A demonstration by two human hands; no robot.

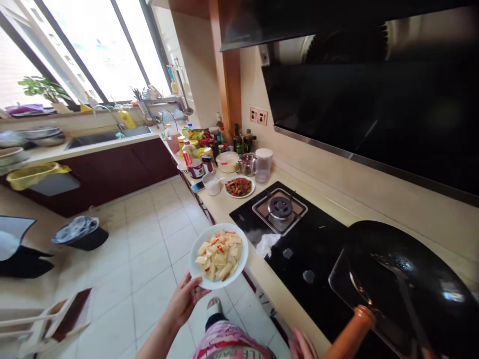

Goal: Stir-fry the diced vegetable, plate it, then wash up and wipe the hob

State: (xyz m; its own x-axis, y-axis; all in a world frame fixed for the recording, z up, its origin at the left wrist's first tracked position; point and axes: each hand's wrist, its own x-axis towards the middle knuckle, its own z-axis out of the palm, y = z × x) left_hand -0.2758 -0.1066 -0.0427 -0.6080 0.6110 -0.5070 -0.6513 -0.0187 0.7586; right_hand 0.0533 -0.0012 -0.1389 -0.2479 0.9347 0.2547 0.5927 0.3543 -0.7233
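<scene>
My left hand [187,298] grips the rim of a white plate [241,264], thumb on top and fingers beneath. Pale sliced vegetables with red chili pieces [220,254] fill the plate, which hovers level over the floor beside the counter edge. Only the fingers of my right hand [302,344] show at the bottom, stretched out by the counter's front edge with no object visible in them. Close to them is the wooden handle [352,331] of a black wok [422,259] on the right burner. A spatula [404,294] rests inside the wok.
On the counter [219,207] stand a plate of dark stir-fry [239,187], a white cup [212,184], a lidded plastic jug [264,167] and several bottles. A crumpled white cloth or tissue [267,244] lies at the black hob's edge [325,229]. A range hood [366,109] overhangs it.
</scene>
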